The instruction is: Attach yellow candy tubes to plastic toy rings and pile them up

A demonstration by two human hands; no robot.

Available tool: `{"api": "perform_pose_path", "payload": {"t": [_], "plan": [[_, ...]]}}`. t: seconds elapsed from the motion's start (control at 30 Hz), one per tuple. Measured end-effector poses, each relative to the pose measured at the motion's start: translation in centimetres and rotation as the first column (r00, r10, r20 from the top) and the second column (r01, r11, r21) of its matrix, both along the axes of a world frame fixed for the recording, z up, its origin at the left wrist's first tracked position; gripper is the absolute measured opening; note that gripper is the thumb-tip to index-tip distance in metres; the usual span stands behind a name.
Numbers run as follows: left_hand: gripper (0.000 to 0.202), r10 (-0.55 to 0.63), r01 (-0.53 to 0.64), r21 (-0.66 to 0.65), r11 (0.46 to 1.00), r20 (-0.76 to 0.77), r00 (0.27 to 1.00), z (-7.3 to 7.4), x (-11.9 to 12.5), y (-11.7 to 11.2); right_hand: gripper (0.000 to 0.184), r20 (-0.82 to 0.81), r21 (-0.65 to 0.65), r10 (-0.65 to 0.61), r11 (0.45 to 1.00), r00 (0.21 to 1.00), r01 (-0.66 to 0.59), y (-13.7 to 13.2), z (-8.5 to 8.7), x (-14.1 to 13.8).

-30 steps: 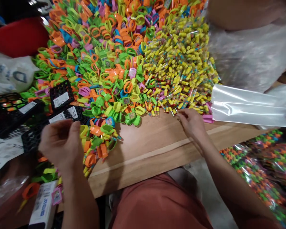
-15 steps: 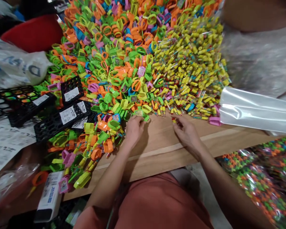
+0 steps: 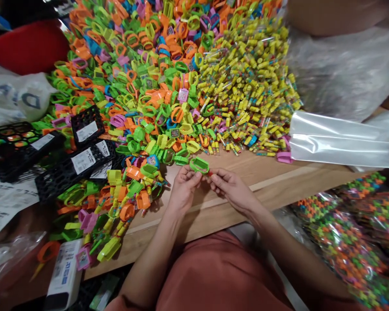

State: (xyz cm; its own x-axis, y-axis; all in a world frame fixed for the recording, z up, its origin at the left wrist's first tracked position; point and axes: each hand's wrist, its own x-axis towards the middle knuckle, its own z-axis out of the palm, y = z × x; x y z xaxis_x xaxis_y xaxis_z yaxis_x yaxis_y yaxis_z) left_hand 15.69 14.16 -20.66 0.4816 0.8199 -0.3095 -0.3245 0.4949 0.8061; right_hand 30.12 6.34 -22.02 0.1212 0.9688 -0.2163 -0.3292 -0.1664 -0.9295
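Now, head view: your left hand and right hand pinch a green plastic toy together.
Both hands are nearly closed, left fingertips on the toy's rim, right fingertips on a red bit at its edge, just above the wooden table, near the heaped plastic rings and yellow wrapped tubes.

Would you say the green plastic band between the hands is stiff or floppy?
Probably stiff: the green band shows an open rectangular shape between the left hand and right hand. It likely feels light, as fingertips alone seem to hold it. Flat sides suggest little rolling.
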Motion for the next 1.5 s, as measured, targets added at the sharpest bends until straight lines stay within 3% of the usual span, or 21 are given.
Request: {"api": "perform_pose_path", "payload": {"t": [0.13,0.53,0.7,0.97,1.03,1.1,1.17,1.2,1.27,1.3,1.33,1.37,1.4,1.5], "plan": [[0.048,0.011,-0.012,0.048,0.999,0.017,1.000,-0.1,0.1,-0.6,0.044,-0.117,-0.005,-0.027,1.000,0.993,0.026,-0.3,0.7,0.0],[0.038,0.032,-0.037,0.112,0.993,0.040,0.999,-0.6,0.1,-1.4,0.047,-0.213,-0.029,0.006,0.999,0.977,-0.013,-0.4,0.9,0.2],[0.037,0.043,-0.043,0.219,0.975,0.008,0.999,-0.8,0.1,-1.5,0.047,-0.260,-0.024,0.004,1.000,0.966,-0.011,-0.4,0.7,0.5],[0.026,0.077,-0.033,0.347,0.937,-0.112,0.991,-0.1,0.3,-2.5,0.043,-0.147,0.045,0.042,0.998,0.988,-0.036,-0.3,0.2,-0.3],[0.026,0.090,-0.016,0.385,0.923,-0.175,0.980,0.6,-0.6,-1.9,0.042,-0.055,0.044,0.098,0.994,0.994,-0.095,-0.2,0.3,-0.1],[0.029,0.173,-0.038,0.460,0.887,-0.255,0.951,2.1,-2.4,-0.7,0.039,0.140,0.069,0.091,0.992,0.986,-0.101,0.2,0.3,0.9],[0.032,0.379,-0.120,0.594,0.796,-0.334,0.863,4.1,-5.0,1.1,0.032,0.404,0.161,-0.052,0.987,0.913,-0.015,0.9,0.1,3.0],[0.033,0.522,-0.172,0.682,0.711,-0.347,0.779,5.2,-6.4,2.0,0.027,0.530,0.223,-0.157,0.974,0.833,0.042,1.4,-0.1,4.3],[0.037,0.765,-0.232,0.841,0.489,-0.285,0.578,7.0,-8.5,3.6,0.022,0.724,0.318,-0.315,0.942,0.614,0.108,2.5,-0.7,7.0],[0.039,0.840,-0.240,0.893,0.382,-0.227,0.492,7.5,-9.1,4.3,0.022,0.793,0.331,-0.344,0.936,0.503,0.119,3.0,-1.1,8.1],[0.040,0.877,-0.231,0.922,0.310,-0.184,0.444,7.7,-9.3,4.7,0.022,0.849,0.323,-0.344,0.938,0.401,0.122,3.6,-1.4,9.1],[0.038,0.883,-0.202,0.938,0.282,-0.171,0.437,7.5,-9.1,5.0,0.023,0.893,0.299,-0.323,0.946,0.311,0.124,4.1,-1.7,9.7],[0.032,0.863,-0.136,0.947,0.291,-0.199,0.465,6.9,-8.7,5.2,0.023,0.928,0.268,-0.290,0.955,0.234,0.125,4.5,-2.0,10.1],[0.015,0.723,0.267,0.908,0.324,-0.419,0.549,3.9,-6.8,5.7,0.025,0.980,0.181,-0.190,0.975,0.060,0.131,5.4,-2.7,10.2]]}}
